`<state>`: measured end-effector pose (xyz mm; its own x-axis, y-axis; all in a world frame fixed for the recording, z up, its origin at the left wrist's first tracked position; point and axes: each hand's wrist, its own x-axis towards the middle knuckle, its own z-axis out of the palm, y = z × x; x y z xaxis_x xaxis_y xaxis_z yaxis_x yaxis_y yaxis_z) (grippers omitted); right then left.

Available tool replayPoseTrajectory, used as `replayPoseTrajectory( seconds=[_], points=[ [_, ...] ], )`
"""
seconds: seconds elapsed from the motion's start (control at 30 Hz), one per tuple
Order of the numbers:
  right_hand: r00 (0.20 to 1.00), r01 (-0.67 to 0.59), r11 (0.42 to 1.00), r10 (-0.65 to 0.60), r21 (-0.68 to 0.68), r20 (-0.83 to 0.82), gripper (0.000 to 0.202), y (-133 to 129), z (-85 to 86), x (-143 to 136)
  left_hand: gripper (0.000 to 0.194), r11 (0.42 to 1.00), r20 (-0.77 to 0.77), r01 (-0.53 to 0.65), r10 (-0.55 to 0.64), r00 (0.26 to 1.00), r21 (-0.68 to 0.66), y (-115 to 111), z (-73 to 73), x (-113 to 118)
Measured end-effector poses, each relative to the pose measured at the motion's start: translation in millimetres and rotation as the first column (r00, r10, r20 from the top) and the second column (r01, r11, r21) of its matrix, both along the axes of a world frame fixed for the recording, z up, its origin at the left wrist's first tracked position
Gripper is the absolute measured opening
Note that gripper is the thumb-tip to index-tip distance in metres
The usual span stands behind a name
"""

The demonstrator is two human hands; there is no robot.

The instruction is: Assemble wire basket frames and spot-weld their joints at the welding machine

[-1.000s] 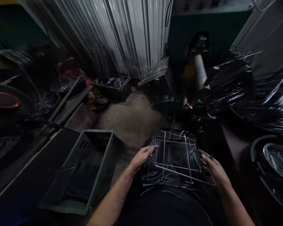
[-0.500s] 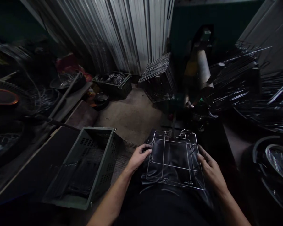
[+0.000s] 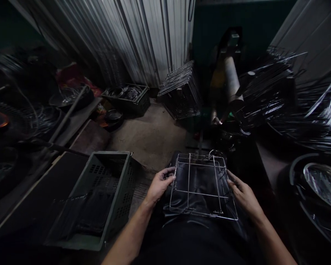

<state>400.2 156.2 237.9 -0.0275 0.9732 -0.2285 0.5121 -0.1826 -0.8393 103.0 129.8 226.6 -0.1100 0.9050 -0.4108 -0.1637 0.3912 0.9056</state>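
Fingers [image 3: 170, 179], head view: on the left hand [image 3: 158, 187], they are pinching the left edge of a wire frame [image 3: 188, 192]; on the right hand [image 3: 244, 197], they are holding its right edge, narrowly.
Wire frame: it is lying level between the hands, over dark shiny cloth [image 3: 204, 177] on the lap.
Frame joints: crossing wires are already forming a rectangle; whether any joint is lacking, I cannot tell. Both hands are holding it, so handling seems unfinished.
Green crate [image 3: 120, 200]: it is standing beside the left forearm, its wall screening dark contents.
Frame stack [image 3: 179, 90]: similar-looking pieces are leaning together on the floor [image 3: 151, 136].
Machine [image 3: 232, 79]: it is standing beyond the lap, crowding the far side.
Black tub [image 3: 295, 187]: it is sitting right of the right forearm, limiting room there.
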Motion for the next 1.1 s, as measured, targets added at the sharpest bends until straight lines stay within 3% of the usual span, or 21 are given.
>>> replayPoseTrajectory(
  seconds=[0.33, 0.7, 0.9, 1.0, 1.1],
  points=[
    [0.997, 0.031, 0.999, -0.033, -0.034, -0.070, 0.055, -4.0, -18.2, 0.1, 0.051, 0.996, -0.160, 0.083, -0.078, 0.984, 0.026, -2.5, -1.5, 4.0],
    [0.979, -0.083, 0.996, 0.075, 0.037, 0.188, 0.053, 0.6, -24.6, 4.0, 0.045, 0.980, -0.373, 0.167, -0.117, 0.920, 0.107, 1.6, -9.5, 3.3],
    [0.903, -0.148, 0.989, 0.129, 0.014, 0.409, 0.046, 4.0, -25.8, 5.8, 0.040, 0.946, -0.604, 0.305, -0.179, 0.777, 0.113, 3.1, -11.8, 1.6],
    [0.939, -0.119, 0.993, 0.111, 0.003, 0.327, 0.045, 5.3, -29.2, 6.0, 0.037, 0.929, -0.667, 0.362, -0.222, 0.711, 0.078, 4.0, -13.0, -0.7],
    [0.997, -0.048, 0.999, 0.049, -0.019, 0.053, 0.047, 1.7, -32.9, 5.9, 0.041, 0.905, -0.652, 0.420, -0.282, 0.704, 0.063, 2.0, -14.9, -8.6]
  ],
)
